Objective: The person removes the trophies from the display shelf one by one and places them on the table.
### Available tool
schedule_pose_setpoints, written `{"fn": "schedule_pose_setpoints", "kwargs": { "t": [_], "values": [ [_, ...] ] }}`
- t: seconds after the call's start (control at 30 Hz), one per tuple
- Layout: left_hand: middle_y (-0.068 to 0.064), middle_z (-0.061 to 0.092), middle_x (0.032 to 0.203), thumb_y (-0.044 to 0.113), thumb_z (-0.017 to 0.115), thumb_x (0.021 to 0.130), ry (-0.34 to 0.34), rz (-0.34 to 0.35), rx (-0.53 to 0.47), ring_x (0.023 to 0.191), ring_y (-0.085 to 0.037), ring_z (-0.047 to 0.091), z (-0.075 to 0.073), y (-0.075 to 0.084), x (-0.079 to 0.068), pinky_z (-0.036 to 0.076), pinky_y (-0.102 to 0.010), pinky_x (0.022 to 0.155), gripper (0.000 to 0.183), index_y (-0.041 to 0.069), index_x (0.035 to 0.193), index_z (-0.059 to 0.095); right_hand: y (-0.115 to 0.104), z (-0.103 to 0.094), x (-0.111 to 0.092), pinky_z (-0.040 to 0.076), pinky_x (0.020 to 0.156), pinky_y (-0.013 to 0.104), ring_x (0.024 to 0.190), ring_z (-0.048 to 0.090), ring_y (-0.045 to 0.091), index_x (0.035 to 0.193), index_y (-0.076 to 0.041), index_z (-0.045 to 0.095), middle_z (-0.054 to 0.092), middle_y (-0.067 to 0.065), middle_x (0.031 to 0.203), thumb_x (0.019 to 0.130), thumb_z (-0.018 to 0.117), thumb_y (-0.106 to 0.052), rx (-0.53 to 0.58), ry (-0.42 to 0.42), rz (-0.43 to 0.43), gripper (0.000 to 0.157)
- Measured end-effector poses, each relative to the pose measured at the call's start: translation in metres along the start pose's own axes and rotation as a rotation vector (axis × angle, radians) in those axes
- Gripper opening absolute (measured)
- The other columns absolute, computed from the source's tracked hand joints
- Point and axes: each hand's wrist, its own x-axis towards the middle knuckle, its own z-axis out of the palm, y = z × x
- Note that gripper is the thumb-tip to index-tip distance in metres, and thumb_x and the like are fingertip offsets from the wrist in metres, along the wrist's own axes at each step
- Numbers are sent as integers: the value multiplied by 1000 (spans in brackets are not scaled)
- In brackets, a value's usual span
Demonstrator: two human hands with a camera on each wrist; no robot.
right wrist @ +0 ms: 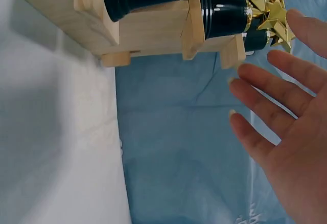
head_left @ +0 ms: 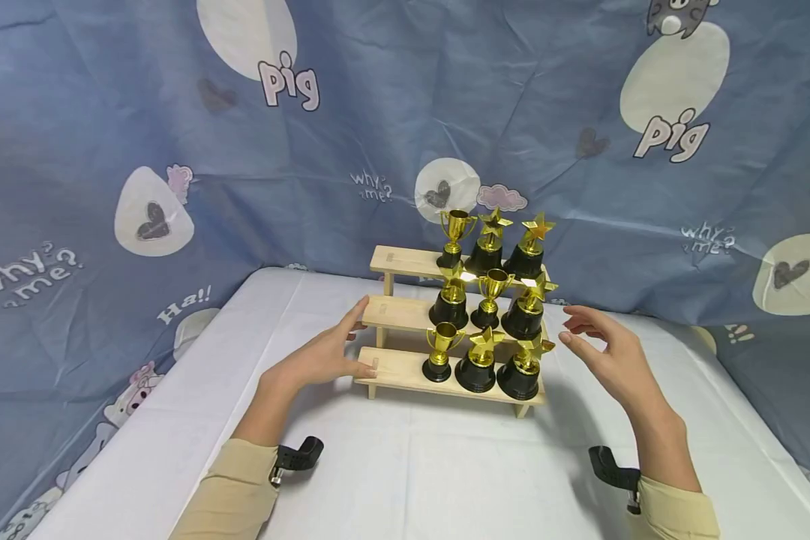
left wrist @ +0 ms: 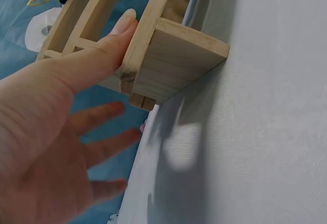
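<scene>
Nine trophies (head_left: 475, 376) on one three-step shelf (head_left: 400, 363), between two hands.
The left hand (head_left: 317, 356), fingers loosely spread and gripping nothing, has its thumb against the shelf's end, perhaps to steady it; the right hand (head_left: 614, 356), half-open and empty, is just beside the opposite end. Between them, three cups (head_left: 441, 348) and six stars (head_left: 523, 376) stand three per step, probably tiered so every row shows.

Staged set w/ printed bkdrop (head_left: 391, 97), tbl (head_left: 445, 480)
</scene>
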Motion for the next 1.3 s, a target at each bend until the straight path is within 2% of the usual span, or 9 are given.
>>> {"fn": "schedule_pose_setpoints", "kwargs": {
  "t": [0.07,0.23,0.43,0.5,0.67,0.83,0.97,1.13,1.3],
  "values": [
    [-14,37,157,37,85,78,-8,24,-15,141,-37,43,0,0,0,39,-57,108,120,50,155,-7,-2,1,0,44,96,36,104,61,20,134,-16,60,69,9,112,97,65,-32,4,-14,-3,40],
    [-12,43,154,32,84,80,-31,53,-30,139,-36,46,0,1,1,38,-57,109,117,48,156,-4,-6,3,1,46,92,37,105,65,26,133,-18,61,70,9,109,96,66,-30,32,-60,-8,39],
    [-11,53,147,30,83,81,-48,44,-39,137,-32,49,1,2,1,36,-58,110,114,50,156,-2,-7,7,-1,47,89,23,99,63,12,132,-17,62,72,5,106,94,69,-28,34,-98,-32,40],
    [-9,55,145,30,83,81,-50,42,-40,136,-31,50,1,2,2,36,-58,110,114,52,155,-1,-8,8,-1,48,90,27,99,64,13,132,-17,62,72,4,106,94,70,-27,38,-110,-35,41],
    [-8,58,140,29,83,81,-54,37,-68,132,-32,53,1,0,2,39,-56,109,113,53,154,0,-12,10,0,49,93,45,106,66,26,133,-17,62,72,8,111,93,72,-26,82,-151,-29,43],
    [-10,59,133,30,83,82,-67,19,-124,115,-27,62,2,-3,3,47,-48,97,112,56,152,0,-14,12,0,50,93,54,110,65,34,127,-15,66,71,11,115,92,72,-26,111,-194,-12,37],
    [-13,58,128,28,83,82,-78,6,-166,104,-23,65,2,-4,3,48,-43,91,112,58,151,0,-14,12,0,50,91,56,109,66,36,123,-14,68,71,11,112,93,71,-25,105,-202,-7,32],
    [-14,57,127,27,83,82,-88,-5,-185,103,-23,65,2,-4,4,48,-42,90,112,61,149,1,-14,12,1,51,90,56,109,66,37,123,-14,68,71,12,111,93,71,-24,107,-208,-1,32],
    [-16,56,129,27,82,83,-99,-2,-191,104,-25,65,3,-6,4,48,-42,87,112,58,151,-1,-14,12,1,52,87,53,107,67,36,124,-13,67,71,12,113,94,70,-22,110,-221,-9,32]
  ]
}}
